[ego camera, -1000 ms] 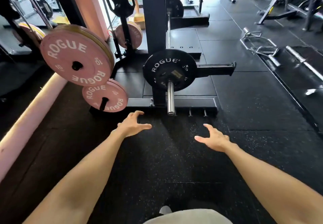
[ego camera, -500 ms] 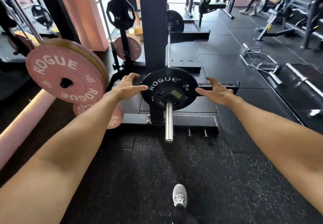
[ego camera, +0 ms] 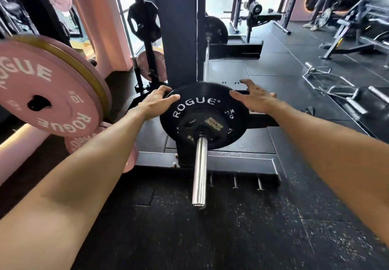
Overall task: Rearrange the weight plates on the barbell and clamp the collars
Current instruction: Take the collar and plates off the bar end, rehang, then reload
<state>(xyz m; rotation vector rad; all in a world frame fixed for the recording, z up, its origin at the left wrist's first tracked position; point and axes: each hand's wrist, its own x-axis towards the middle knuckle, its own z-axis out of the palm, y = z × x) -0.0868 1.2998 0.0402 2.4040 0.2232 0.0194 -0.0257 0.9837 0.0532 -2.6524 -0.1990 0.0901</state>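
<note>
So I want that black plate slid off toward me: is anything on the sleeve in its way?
Nothing visible. The bare sleeve runs clear from the black plate to its end; no collar shows. Left hand and right hand flank the rim.

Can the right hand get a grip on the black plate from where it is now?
Probably yes. The right hand is already at the upper right rim of the black plate, fingers spread, nothing between them. The left hand is on the opposite rim, and the sleeve in front is bare.
</note>
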